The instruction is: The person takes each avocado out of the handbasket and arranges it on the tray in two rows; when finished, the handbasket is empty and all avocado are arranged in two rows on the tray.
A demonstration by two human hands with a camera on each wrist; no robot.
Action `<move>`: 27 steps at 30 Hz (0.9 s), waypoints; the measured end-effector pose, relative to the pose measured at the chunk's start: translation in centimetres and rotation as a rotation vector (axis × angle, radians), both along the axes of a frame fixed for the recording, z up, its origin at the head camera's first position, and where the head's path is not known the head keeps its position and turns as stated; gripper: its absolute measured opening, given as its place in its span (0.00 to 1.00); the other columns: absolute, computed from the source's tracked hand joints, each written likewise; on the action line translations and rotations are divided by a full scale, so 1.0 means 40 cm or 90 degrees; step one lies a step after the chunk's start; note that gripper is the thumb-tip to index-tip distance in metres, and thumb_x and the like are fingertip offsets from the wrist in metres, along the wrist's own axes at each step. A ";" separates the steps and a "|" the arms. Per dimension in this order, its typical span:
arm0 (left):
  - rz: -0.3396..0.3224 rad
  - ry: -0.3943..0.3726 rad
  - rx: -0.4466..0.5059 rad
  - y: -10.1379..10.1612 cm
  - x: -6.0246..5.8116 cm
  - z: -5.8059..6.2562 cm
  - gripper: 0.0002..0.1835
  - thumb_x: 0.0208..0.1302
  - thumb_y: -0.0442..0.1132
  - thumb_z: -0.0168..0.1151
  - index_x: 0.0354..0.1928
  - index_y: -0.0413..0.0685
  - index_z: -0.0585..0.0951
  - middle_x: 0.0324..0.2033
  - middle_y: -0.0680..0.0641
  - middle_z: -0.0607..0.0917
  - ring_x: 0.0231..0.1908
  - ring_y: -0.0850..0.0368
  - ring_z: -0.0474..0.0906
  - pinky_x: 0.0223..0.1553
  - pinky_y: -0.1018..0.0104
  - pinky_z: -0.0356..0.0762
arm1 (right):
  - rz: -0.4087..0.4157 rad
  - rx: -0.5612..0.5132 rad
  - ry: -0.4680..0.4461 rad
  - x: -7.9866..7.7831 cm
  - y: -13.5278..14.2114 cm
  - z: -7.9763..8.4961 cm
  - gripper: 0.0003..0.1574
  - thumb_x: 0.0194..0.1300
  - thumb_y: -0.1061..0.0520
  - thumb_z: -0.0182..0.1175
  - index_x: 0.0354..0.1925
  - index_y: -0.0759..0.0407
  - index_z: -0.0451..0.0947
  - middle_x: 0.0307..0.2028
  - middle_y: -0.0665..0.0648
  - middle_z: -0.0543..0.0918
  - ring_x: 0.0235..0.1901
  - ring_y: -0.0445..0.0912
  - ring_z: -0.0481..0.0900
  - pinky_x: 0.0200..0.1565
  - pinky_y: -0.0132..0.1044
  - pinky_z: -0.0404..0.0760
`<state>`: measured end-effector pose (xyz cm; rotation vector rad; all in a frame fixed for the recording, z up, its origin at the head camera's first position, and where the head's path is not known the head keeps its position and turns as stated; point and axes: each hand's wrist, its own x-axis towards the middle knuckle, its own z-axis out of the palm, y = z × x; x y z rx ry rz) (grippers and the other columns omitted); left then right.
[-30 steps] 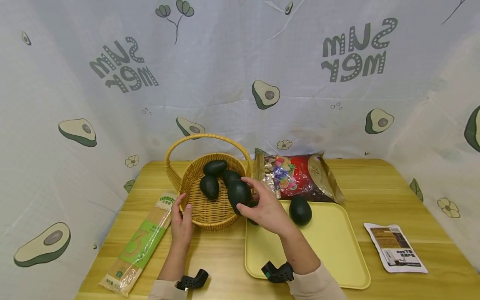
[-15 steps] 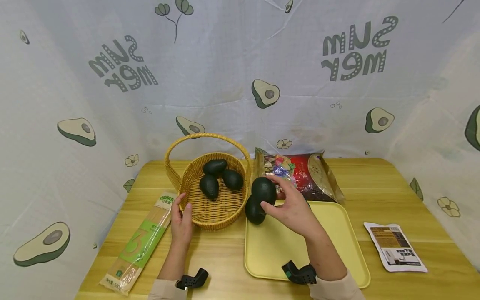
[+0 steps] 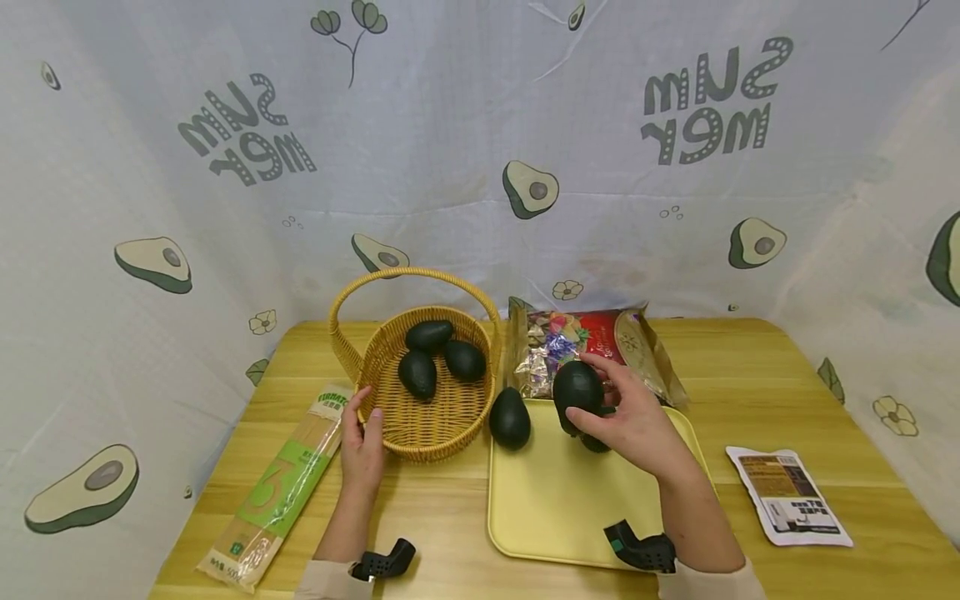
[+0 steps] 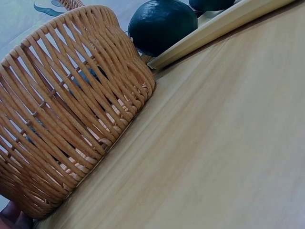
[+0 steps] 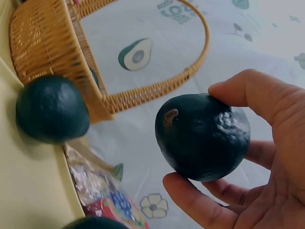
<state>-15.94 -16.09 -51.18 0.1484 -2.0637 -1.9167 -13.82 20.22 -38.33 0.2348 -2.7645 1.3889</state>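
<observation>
In the head view my right hand [image 3: 637,421] pinches a dark green avocado [image 3: 577,392] between thumb and fingers, over the back of a pale yellow tray [image 3: 551,517]. The right wrist view shows the stem scar on this held avocado [image 5: 202,136]. One avocado [image 3: 510,419] lies at the tray's left back corner, and another avocado [image 3: 596,444] is mostly hidden below the held one. My left hand [image 3: 362,450] holds the near left rim of a wicker basket [image 3: 427,454], thumb on the inner side. Three avocados [image 3: 417,374] lie inside the basket.
A red and gold snack bag [image 3: 600,337] lies behind the tray. Left of the basket is a green-labelled noodle pack [image 3: 277,487]. A white and brown pouch [image 3: 790,496] lies at the right. The basket's tall handle [image 3: 416,272] arches over it.
My right hand has moved right with the avocado, from beside the basket's right rim to over the tray. The left hand and the basket have stayed in place.
</observation>
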 end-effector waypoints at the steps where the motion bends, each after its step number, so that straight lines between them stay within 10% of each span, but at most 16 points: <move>1: 0.000 0.001 0.001 0.001 -0.001 0.000 0.23 0.79 0.37 0.47 0.73 0.46 0.65 0.78 0.42 0.57 0.79 0.48 0.45 0.75 0.42 0.46 | 0.000 0.002 -0.001 0.000 0.010 -0.001 0.47 0.61 0.54 0.74 0.73 0.56 0.65 0.61 0.69 0.73 0.48 0.59 0.77 0.39 0.41 0.80; 27: 0.007 -0.011 -0.008 -0.001 0.001 -0.002 0.24 0.79 0.38 0.47 0.73 0.45 0.65 0.78 0.44 0.57 0.78 0.49 0.46 0.75 0.44 0.48 | -0.028 0.071 -0.151 -0.015 0.274 -0.080 0.51 0.68 0.47 0.67 0.78 0.62 0.54 0.69 0.76 0.64 0.53 0.68 0.77 0.42 0.43 0.79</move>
